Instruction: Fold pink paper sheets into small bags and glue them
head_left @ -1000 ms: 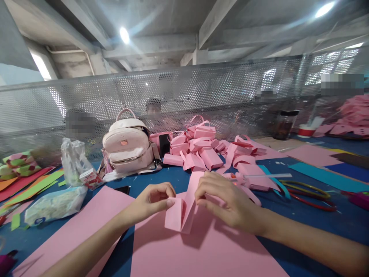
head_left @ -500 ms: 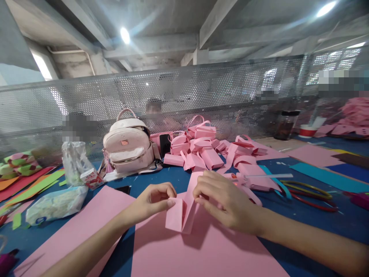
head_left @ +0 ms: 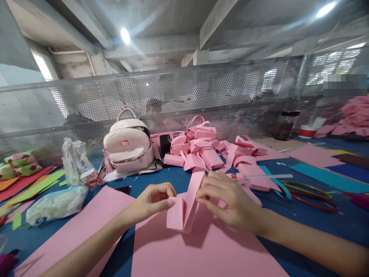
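A small folded pink piece [head_left: 175, 213], stiff like craft paper or foam, is held upright above a flat pink sheet [head_left: 201, 254]. My left hand [head_left: 154, 199] pinches its left panel between thumb and fingers. My right hand [head_left: 227, 200] has its fingers closed at the edge of the taller right flap [head_left: 195, 188]; the fingers partly hide what they grip. The two panels stand apart in a V, with a gap between them. Partly behind my right hand lies a pink glue gun [head_left: 252, 196] with a clear glue stick [head_left: 271, 176].
Small pink bags [head_left: 211, 157] are heaped behind my hands, next to a pale pink backpack [head_left: 127, 148]. Another pink sheet [head_left: 83, 227] lies at left, near a plastic packet [head_left: 56, 206]. Coloured cords [head_left: 314, 196] and a teal strip [head_left: 331, 179] lie at right. A perforated metal screen [head_left: 184, 88] stands behind.
My right hand has shifted slightly right along the flap's edge. The folded piece has tilted a little to the right; my left hand stays almost in place.
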Motion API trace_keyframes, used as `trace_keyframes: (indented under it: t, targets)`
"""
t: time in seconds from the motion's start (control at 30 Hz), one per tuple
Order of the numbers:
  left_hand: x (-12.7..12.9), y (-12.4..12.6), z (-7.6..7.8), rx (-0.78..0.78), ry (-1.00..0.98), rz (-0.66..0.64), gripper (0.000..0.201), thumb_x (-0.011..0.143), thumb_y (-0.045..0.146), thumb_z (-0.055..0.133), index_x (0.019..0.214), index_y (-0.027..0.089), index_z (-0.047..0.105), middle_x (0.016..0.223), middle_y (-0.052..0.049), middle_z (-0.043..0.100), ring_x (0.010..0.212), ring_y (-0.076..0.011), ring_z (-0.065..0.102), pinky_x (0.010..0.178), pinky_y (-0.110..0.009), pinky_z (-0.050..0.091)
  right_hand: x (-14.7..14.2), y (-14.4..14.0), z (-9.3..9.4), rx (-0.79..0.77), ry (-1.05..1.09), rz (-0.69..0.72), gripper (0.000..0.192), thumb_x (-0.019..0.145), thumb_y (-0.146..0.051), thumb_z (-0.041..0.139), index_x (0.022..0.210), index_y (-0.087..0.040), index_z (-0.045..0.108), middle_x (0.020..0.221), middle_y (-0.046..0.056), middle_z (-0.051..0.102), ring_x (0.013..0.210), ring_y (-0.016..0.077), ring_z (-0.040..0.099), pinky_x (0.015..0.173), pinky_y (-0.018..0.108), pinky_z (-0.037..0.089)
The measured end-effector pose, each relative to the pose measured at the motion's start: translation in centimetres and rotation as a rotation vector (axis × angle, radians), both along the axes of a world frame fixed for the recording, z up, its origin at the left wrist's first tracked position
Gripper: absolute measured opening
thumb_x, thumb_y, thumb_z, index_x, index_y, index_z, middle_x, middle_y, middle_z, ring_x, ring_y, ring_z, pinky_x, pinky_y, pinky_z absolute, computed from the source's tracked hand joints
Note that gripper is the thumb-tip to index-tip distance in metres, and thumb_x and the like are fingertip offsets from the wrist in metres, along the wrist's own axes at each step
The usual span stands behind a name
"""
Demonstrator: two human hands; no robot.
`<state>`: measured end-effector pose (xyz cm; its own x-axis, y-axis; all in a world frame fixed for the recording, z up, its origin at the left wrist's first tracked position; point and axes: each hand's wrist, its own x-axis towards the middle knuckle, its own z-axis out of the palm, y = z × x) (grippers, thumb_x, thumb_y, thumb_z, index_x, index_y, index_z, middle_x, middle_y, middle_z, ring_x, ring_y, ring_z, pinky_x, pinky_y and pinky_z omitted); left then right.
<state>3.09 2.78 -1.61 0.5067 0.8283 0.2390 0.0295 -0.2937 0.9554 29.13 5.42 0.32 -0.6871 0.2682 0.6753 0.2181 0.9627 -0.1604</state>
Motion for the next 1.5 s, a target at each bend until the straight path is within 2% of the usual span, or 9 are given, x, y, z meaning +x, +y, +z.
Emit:
trace_keyframes:
  t: [0.3,0.57,0.8,0.93,1.03,1.2,1.33,1.43,1.5]
  targets:
    - [0.0,0.0,-0.1,-0.004,-0.006,0.005,0.039,0.087,0.049,0.072,0.074,0.015,0.059,0.083,-0.002,0.055,0.077,-0.0143,0.050,0.073,-0.026,0.039,1.2,0.8,-0.5,0.262,-0.032,0.019,0.021,0.105,-0.022,0.053,0.098,-0.019,0.073,0.082,0.003,0.073,0.075,0.0179,0.051,0.071,0.034,0.034]
    - [0.0,0.0,0.0,0.001,0.003,0.010,0.039,0.088,0.049,0.072,0.073,0.015,0.059,0.083,-0.002,0.055,0.078,-0.0145,0.050,0.072,-0.026,0.039,1.7,1.0,-0.9,0.434,0.017,0.035,0.019,0.103,-0.015,0.054,0.112,-0.019,0.070,0.081,0.000,0.075,0.071,0.0164,0.049,0.067,0.033,0.036]
    - [0.0,-0.1,0.0,0.000,0.004,0.006,0.040,0.087,0.050,0.072,0.075,0.014,0.059,0.084,-0.003,0.055,0.079,-0.0146,0.050,0.073,-0.026,0.039,2.2,1.2,-1.2,0.605,-0.032,0.048,0.027,0.098,-0.010,0.061,0.123,-0.019,0.068,0.079,-0.002,0.075,0.067,0.0145,0.053,0.067,0.033,0.039]
    - [0.1,0.0,0.0,0.000,0.007,0.005,0.040,0.088,0.049,0.072,0.074,0.014,0.059,0.084,-0.003,0.055,0.078,-0.0146,0.050,0.072,-0.026,0.039,2.2,1.1,-1.4,0.635,-0.037,0.040,0.034,0.098,-0.011,0.060,0.131,-0.021,0.063,0.079,-0.004,0.074,0.071,0.0141,0.056,0.065,0.033,0.042]
    - [0.1,0.0,0.1,-0.001,0.008,0.004,0.040,0.088,0.050,0.072,0.074,0.014,0.059,0.084,-0.003,0.055,0.078,-0.0145,0.050,0.072,-0.026,0.039,2.2,1.1,-1.4,0.635,-0.036,0.044,0.035,0.098,-0.011,0.060,0.131,-0.023,0.063,0.078,-0.004,0.074,0.070,0.0145,0.057,0.065,0.033,0.042]
    - [0.0,0.0,0.0,0.003,0.009,0.007,0.040,0.087,0.050,0.072,0.074,0.015,0.059,0.083,-0.003,0.055,0.078,-0.0148,0.050,0.072,-0.026,0.039,2.2,1.2,-1.4,0.614,-0.038,0.056,0.033,0.096,-0.010,0.062,0.128,-0.019,0.065,0.081,-0.003,0.075,0.068,0.0149,0.056,0.065,0.034,0.042]
    - [0.0,0.0,0.0,0.010,0.010,0.015,0.041,0.087,0.051,0.072,0.073,0.015,0.059,0.083,-0.003,0.055,0.078,-0.0153,0.051,0.072,-0.026,0.040,1.9,1.1,-1.2,0.576,-0.012,0.077,0.027,0.098,-0.013,0.060,0.123,-0.022,0.067,0.080,-0.003,0.075,0.069,0.0145,0.056,0.067,0.033,0.042]
    - [0.0,0.0,0.0,0.008,0.012,0.017,0.041,0.087,0.051,0.072,0.073,0.015,0.059,0.083,-0.002,0.055,0.077,-0.0149,0.050,0.072,-0.026,0.040,1.4,0.5,-0.9,0.376,0.033,0.102,0.014,0.103,-0.023,0.055,0.102,-0.020,0.069,0.078,0.001,0.073,0.069,0.0152,0.055,0.068,0.033,0.040]
    - [0.0,-0.1,0.0,0.007,0.013,0.015,0.041,0.087,0.051,0.072,0.073,0.015,0.059,0.083,-0.002,0.055,0.077,-0.0144,0.050,0.072,-0.026,0.040,1.0,-0.1,-0.6,0.042,0.075,0.097,0.029,0.106,-0.032,0.049,0.086,-0.020,0.064,0.074,0.002,0.068,0.068,0.0148,0.054,0.066,0.032,0.039]
